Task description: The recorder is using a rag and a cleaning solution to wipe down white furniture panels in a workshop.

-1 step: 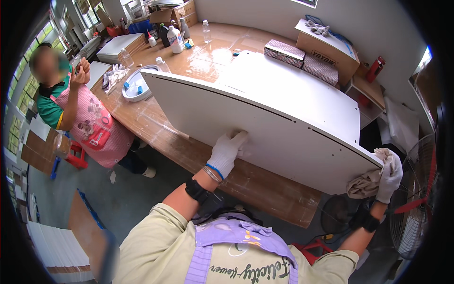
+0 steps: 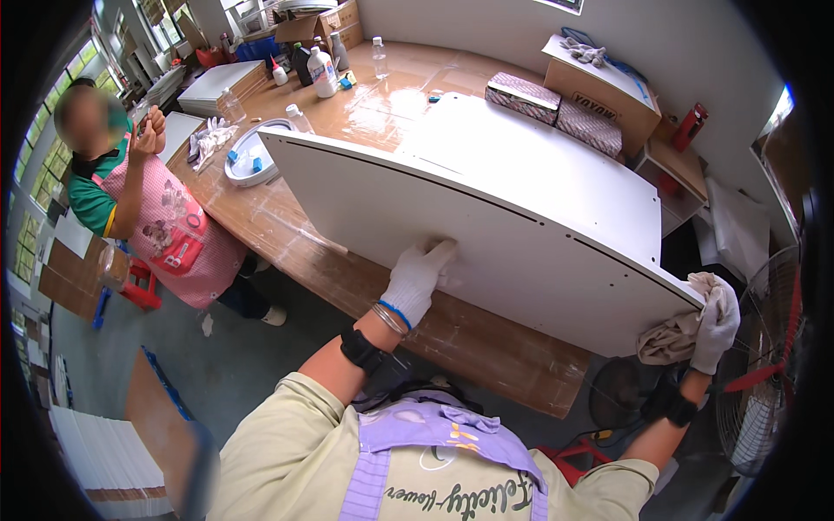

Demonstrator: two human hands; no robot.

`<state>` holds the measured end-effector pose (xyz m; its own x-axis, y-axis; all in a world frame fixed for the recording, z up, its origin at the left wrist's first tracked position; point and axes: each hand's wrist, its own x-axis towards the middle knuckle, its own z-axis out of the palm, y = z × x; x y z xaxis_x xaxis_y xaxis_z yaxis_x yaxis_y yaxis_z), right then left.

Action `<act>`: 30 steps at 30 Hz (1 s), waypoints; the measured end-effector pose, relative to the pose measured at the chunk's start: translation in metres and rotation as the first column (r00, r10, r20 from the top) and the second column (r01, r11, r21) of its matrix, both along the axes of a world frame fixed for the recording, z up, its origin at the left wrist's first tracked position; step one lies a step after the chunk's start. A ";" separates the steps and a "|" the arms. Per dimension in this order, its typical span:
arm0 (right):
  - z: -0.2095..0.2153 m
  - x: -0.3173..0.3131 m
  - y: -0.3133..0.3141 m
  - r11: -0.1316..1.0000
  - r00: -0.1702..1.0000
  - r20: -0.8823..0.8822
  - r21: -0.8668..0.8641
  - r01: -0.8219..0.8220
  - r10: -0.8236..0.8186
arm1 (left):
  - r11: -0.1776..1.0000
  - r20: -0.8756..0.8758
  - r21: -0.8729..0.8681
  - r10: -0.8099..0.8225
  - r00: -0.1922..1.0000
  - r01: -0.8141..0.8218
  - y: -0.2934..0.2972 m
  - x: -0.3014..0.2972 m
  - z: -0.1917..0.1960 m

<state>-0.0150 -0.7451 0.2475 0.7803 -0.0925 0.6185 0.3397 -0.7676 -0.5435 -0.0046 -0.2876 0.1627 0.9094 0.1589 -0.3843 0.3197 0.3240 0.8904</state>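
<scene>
A large white board piece (image 2: 521, 200) with a curved front face lies on the long brown table (image 2: 486, 347). My left hand (image 2: 417, 278), in a white glove, rests flat against the lower part of that front face, gripping nothing. My right hand (image 2: 717, 321), also gloved, holds a crumpled beige rag (image 2: 673, 339) pressed against the board's near right corner. A dark band sits on each of my wrists.
Another person in a pink apron (image 2: 165, 226) stands at the table's left side. Bottles (image 2: 323, 71), a round white tray (image 2: 252, 156), patterned boxes (image 2: 521, 95) and a cardboard box (image 2: 599, 87) lie beyond the board. A fan (image 2: 764, 373) stands at right, stacked white boards (image 2: 104, 460) at lower left.
</scene>
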 end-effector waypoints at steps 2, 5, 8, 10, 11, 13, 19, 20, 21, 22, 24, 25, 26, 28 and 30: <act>0.000 -0.001 0.000 1.000 1.000 -0.006 0.004 0.003 -0.003 | 1.000 -0.008 0.002 -0.012 1.000 0.012 -0.002 0.001 0.003; -0.002 0.000 0.000 0.998 1.000 -0.002 0.067 -0.014 0.015 | 0.999 0.027 -0.037 -0.004 1.000 0.005 -0.001 0.001 0.002; -0.002 0.000 -0.002 1.000 1.000 0.025 -0.016 0.014 -0.014 | 1.000 -0.013 -0.004 -0.003 1.000 0.003 0.001 0.001 -0.007; 0.000 0.000 0.000 1.000 1.000 -0.021 -0.022 -0.011 0.010 | 1.000 -0.007 -0.018 0.014 1.000 -0.014 0.001 0.001 -0.008; -0.001 0.002 0.001 1.000 1.000 -0.021 -0.021 -0.013 0.013 | 1.000 -0.008 -0.017 0.017 1.000 -0.017 0.001 0.002 -0.006; 0.002 -0.004 0.001 0.999 1.000 -0.006 0.038 -0.019 0.019 | 0.999 0.045 -0.032 -0.007 0.999 0.008 -0.003 0.002 0.002; -0.004 0.001 -0.003 1.000 1.000 0.004 -0.006 0.010 -0.010 | 1.000 0.018 -0.023 -0.014 1.000 0.014 -0.001 0.000 0.003; -0.003 0.001 -0.003 1.000 1.000 0.005 -0.007 0.012 -0.012 | 1.000 0.019 -0.024 -0.015 1.000 0.015 -0.001 0.001 0.004; -0.002 0.000 -0.003 1.000 1.000 0.000 0.000 0.011 -0.011 | 0.999 0.031 -0.030 -0.011 0.999 0.012 -0.002 0.002 0.004; -0.002 -0.001 -0.002 1.000 1.000 -0.005 0.008 0.010 -0.010 | 0.999 0.043 -0.035 -0.008 0.999 0.009 -0.003 0.002 0.005; -0.002 0.000 0.001 1.000 1.000 0.004 0.000 0.012 -0.012 | 0.999 0.050 -0.038 -0.002 0.999 0.003 -0.003 0.002 0.009; -0.002 0.001 0.002 1.000 1.000 0.013 -0.008 0.014 -0.014 | 0.999 0.059 -0.041 0.005 0.998 -0.003 -0.003 0.001 0.010; -0.005 0.002 0.001 1.000 1.000 0.012 -0.005 0.011 -0.011 | 0.999 0.058 -0.038 0.008 0.998 -0.006 -0.002 0.001 0.006; -0.003 0.001 -0.002 1.000 0.999 0.025 -0.014 0.021 -0.021 | 0.999 0.020 0.031 -0.023 1.000 0.023 0.000 0.002 -0.003; -0.002 0.000 -0.002 1.000 1.000 0.019 -0.019 0.017 -0.017 | 1.000 0.002 0.016 -0.012 1.000 0.012 -0.001 0.002 -0.005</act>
